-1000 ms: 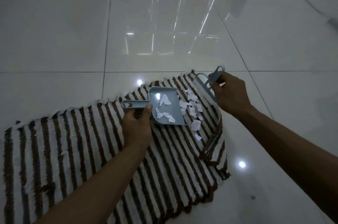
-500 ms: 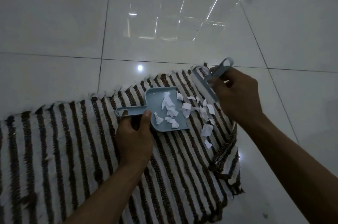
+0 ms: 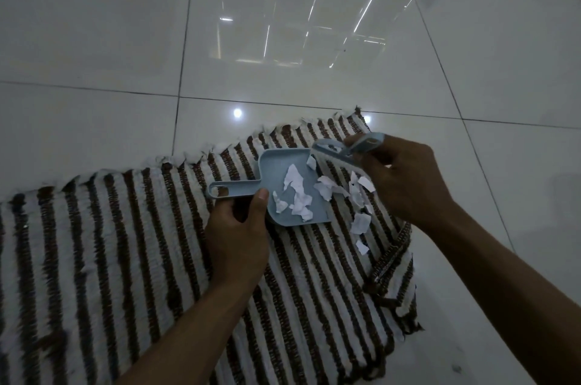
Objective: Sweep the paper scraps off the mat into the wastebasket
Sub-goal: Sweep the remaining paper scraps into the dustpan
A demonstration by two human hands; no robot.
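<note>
Two hands busy: left hand (image 3: 235,237) grips dustpan (image 3: 276,169) flat on mat (image 3: 125,243), mid-frame, as catcher; right hand (image 3: 405,183) holds brush (image 3: 333,152) upper-right of paper scraps (image 3: 360,222), likely to drag them in.

- This is an indoor room, most likely in a home, and it is dimly lit.
- Glossy white floor tiles (image 3: 94,38) with thin dark joints mirror streaks and spots of light.
- A woven mat (image 3: 125,259) with brown and white stripes lies on the floor.
- A small household dustpan (image 3: 278,166) and brush (image 3: 330,150) are in use on the mat.
</note>
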